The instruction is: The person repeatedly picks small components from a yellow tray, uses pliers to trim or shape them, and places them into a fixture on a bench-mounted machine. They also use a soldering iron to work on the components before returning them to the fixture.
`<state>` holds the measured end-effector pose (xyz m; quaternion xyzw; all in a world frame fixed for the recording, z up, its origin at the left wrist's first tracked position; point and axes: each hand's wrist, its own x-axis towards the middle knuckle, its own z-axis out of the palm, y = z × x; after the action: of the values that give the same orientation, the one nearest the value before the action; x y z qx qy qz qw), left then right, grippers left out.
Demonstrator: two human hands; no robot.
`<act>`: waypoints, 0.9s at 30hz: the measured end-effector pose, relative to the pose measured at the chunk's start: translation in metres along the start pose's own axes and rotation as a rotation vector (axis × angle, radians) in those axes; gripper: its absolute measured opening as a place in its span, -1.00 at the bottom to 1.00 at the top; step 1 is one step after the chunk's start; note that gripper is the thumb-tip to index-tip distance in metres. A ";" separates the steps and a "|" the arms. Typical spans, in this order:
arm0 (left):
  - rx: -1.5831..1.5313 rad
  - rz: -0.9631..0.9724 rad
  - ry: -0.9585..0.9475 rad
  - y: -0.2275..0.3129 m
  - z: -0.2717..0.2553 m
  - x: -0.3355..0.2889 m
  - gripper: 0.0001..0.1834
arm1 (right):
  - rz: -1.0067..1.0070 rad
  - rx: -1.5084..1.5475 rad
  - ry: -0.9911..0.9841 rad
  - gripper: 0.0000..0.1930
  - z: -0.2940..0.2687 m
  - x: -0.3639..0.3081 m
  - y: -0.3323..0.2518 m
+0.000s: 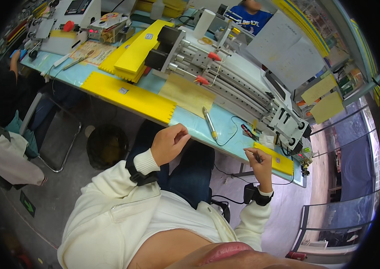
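Note:
My left hand (169, 142) is closed in a pinch just off the table's front edge. Whatever its fingertips hold, if anything, is too small to see. My right hand (260, 167) has its fingers curled round a small dark object (257, 158), whose kind does not show. Between the hands, farther in on the blue tabletop (190, 122), lies a silver pen-like tool (209, 123) with a yellow end and a thin cable. Left of it is a flat yellow strip (127, 96) with a toothed end. Beside my right hand is another yellow strip (279, 160).
A metal machine with rails (230, 85) and red clamps spans the table behind. Stacked yellow strips (138, 56) lie left of it. Red-handled cutters (247, 131) rest near its right end. A dark bin (107, 145) stands on the floor. Other people (249, 18) sit across and at left.

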<state>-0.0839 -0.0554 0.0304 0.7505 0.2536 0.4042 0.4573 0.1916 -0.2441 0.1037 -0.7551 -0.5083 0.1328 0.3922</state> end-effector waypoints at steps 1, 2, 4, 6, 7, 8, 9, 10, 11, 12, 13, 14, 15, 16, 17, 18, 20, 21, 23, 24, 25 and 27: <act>0.011 -0.055 -0.025 0.002 0.000 0.001 -0.86 | 0.009 0.014 -0.005 -0.89 -0.003 0.000 -0.001; -0.005 -0.009 -0.011 0.005 -0.001 0.002 -0.86 | 0.035 0.028 -0.040 -0.88 -0.005 0.000 -0.003; 0.010 -0.060 -0.038 0.007 -0.001 0.002 -0.86 | 0.006 0.022 -0.021 -0.88 -0.008 0.000 -0.005; -0.023 -0.020 -0.019 0.007 0.000 0.002 -0.86 | 0.091 -0.005 -0.049 -0.88 -0.011 -0.001 -0.006; -0.028 -0.055 -0.018 0.007 0.001 0.001 -0.86 | 0.003 0.009 -0.063 -0.88 -0.012 -0.002 -0.006; -0.044 -0.048 -0.007 0.006 0.002 0.001 -0.87 | -0.007 -0.007 -0.087 -0.87 -0.014 -0.002 -0.005; -0.049 -0.040 -0.002 0.005 0.004 0.001 -0.87 | -0.004 -0.025 -0.128 -0.87 -0.018 -0.004 -0.005; -0.063 0.007 0.005 0.004 0.005 0.002 -0.88 | -0.001 -0.031 -0.165 -0.86 -0.021 -0.005 -0.003; -0.062 -0.008 -0.006 0.003 0.006 0.003 -0.87 | -0.023 -0.059 -0.197 -0.85 -0.026 -0.005 -0.002; -0.075 0.020 -0.005 0.003 0.007 0.004 -0.87 | -0.026 -0.070 -0.173 -0.84 -0.031 -0.005 -0.001; -0.048 -0.039 -0.018 0.002 0.008 0.004 -0.87 | 0.008 -0.052 -0.222 -0.85 -0.035 -0.006 0.000; -0.030 -0.071 -0.025 0.002 0.009 0.004 -0.87 | -0.024 -0.040 -0.190 -0.85 -0.039 -0.006 0.001; -0.059 -0.083 -0.039 0.002 0.009 0.004 -0.87 | -0.020 -0.019 -0.194 -0.85 -0.043 -0.006 0.001; -0.093 -0.032 -0.041 0.001 0.010 0.005 -0.87 | -0.030 -0.003 -0.204 -0.85 -0.043 -0.006 0.001; -0.061 -0.100 -0.052 0.001 0.011 0.005 -0.86 | -0.039 0.013 -0.214 -0.85 -0.042 -0.005 0.000; -0.099 -0.036 -0.048 0.001 0.012 0.006 -0.86 | -0.058 0.024 -0.229 -0.85 -0.037 -0.005 -0.001; -0.081 -0.100 -0.052 0.001 0.014 0.007 -0.85 | -0.036 0.003 -0.292 -0.83 -0.022 -0.005 -0.004; -0.115 -0.042 -0.050 0.001 0.016 0.008 -0.85 | -0.110 0.066 -0.294 -0.82 -0.014 -0.005 -0.006; -0.102 -0.100 -0.054 0.003 0.018 0.006 -0.87 | -0.145 0.153 -0.357 -0.81 0.009 -0.006 -0.010; -0.142 -0.028 -0.052 0.004 0.018 0.005 -0.87 | -0.133 0.129 -0.368 -0.80 0.020 -0.005 -0.013; -0.144 -0.016 -0.051 0.006 0.018 0.003 -0.87 | -0.127 0.121 -0.408 -0.80 0.029 -0.006 -0.016; -0.138 -0.005 -0.054 0.009 0.016 0.000 -0.87 | -0.156 0.121 -0.461 -0.79 0.047 -0.006 -0.021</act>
<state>-0.0704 -0.0678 0.0344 0.7273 0.2145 0.3992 0.5155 0.1468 -0.2241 0.0870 -0.6384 -0.6322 0.3010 0.3196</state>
